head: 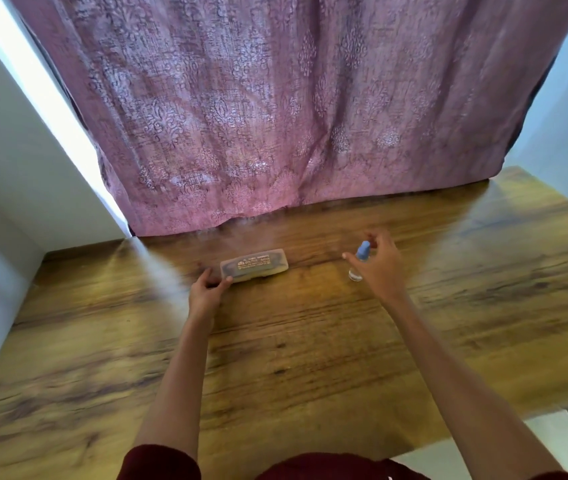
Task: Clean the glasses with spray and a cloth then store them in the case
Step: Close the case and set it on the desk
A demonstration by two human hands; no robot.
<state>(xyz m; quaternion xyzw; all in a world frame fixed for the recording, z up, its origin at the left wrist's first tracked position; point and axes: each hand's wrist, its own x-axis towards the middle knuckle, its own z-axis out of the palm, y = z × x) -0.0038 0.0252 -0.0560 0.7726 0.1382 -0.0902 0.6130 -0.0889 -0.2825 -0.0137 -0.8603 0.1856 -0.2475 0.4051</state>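
Reaching over the wooden table (310, 358), the left hand (204, 292) grips the left end of the case (254, 266): its thumb lies against the near corner and its fingers curl round the end. The case is pale and translucent with print on its lid, and it lies flat, lengthwise across the table, near the far edge. A dark shape shows through the lid; blur hides what it is. Well to the right of the case the bottle (360, 259) stands upright, clear with a blue cap (364, 247). The right hand (381, 268) is just behind and beside it with its fingers spread wide, the thumb stretched out to the left past the cap, and it has hold of nothing; whether the palm touches the bottle I cannot tell. A pink patterned curtain (275, 116) hangs down to the far edge of the table. Dark red sleeves (161, 462) show at the bottom
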